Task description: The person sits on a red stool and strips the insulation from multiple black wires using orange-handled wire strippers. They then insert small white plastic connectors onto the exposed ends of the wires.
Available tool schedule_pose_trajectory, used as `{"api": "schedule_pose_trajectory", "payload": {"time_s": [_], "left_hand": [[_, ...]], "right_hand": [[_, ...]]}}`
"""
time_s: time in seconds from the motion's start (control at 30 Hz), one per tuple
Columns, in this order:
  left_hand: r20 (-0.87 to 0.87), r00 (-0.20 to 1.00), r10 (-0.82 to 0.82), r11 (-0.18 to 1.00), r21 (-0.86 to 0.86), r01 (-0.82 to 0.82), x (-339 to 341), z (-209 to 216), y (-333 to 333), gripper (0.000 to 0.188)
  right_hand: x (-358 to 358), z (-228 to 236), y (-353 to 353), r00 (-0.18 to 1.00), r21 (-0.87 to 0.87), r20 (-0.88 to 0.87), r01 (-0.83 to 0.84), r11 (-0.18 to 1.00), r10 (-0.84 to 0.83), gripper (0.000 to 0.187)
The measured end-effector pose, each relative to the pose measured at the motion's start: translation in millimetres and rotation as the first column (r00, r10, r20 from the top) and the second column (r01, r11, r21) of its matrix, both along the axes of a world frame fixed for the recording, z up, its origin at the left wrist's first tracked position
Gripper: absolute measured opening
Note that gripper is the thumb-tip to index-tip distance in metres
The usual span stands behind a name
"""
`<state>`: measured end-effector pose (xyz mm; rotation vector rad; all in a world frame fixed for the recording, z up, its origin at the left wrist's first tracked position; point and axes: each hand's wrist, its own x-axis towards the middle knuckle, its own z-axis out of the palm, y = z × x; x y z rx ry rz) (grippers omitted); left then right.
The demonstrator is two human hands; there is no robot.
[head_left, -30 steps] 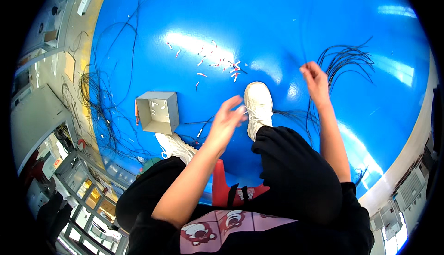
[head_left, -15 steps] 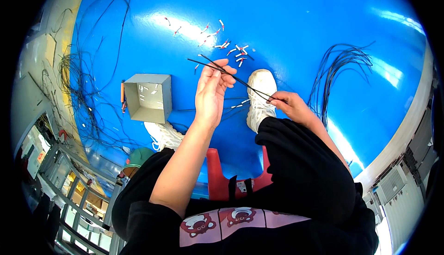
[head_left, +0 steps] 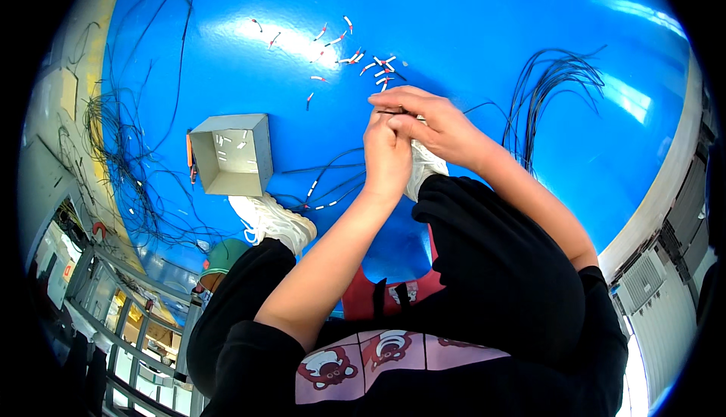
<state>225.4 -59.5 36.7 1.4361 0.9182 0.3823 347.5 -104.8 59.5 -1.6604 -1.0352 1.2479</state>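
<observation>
My left hand [head_left: 389, 152] and my right hand [head_left: 446, 126] meet in front of my right shoe. Between their fingers a short dark stretch of black cable [head_left: 390, 112] shows; the rest of it is covered. Both hands are closed, the right one lying partly over the left fingertips. Beyond them, small white tubes with red and black parts [head_left: 384, 69] lie scattered on the blue floor. Several black cables with white sleeves [head_left: 314, 188] lie on the floor to the left of my hands.
An open grey box [head_left: 266, 152] holding small white pieces lies by my left shoe [head_left: 272, 219], an orange-handled tool [head_left: 190, 152] beside it. A black cable bundle [head_left: 538, 92] rests at the right, a tangle of thin cables [head_left: 136, 175] at the left. A red stool [head_left: 355, 296] is under me.
My right hand has moved left and up to meet my left hand, which shifted right. The black cables, stretched visibly between the hands before, are now mostly hidden. The view has shifted slightly.
</observation>
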Motion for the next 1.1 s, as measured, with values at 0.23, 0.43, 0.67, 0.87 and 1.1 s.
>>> {"api": "schedule_pose_trajectory", "payload": {"time_s": [0.23, 0.43, 0.67, 0.87, 1.1], "left_hand": [[0.034, 0.993, 0.113, 0.951, -0.292, -0.099, 16, 0, -16, 0.011], [-0.01, 0.998, 0.056, 0.895, -0.442, -0.055, 25, 0, -22, 0.01], [-0.15, 0.983, -0.105, 0.994, 0.004, 0.107, 42, -5, -17, 0.016], [-0.136, 0.947, -0.291, 0.906, -0.358, 0.227, 48, -26, -10, 0.013], [-0.361, 0.914, -0.185, 0.896, 0.32, 0.307, 7, -102, 88, 0.011]], "right_hand": [[1, -8, -19, 0.899, -0.153, -0.281, 0.304, 0.94, -0.337, 0.023], [8, -12, -27, 0.88, -0.218, -0.312, 0.3, 0.929, -0.357, 0.021], [9, -21, -25, 0.928, -0.029, -0.125, 0.349, 0.937, -0.35, 0.024], [18, -27, -29, 0.926, -0.036, -0.103, 0.363, 0.931, -0.364, 0.025], [42, -18, -41, 0.801, -0.167, -0.061, 0.58, 0.797, -0.596, 0.025]]}}
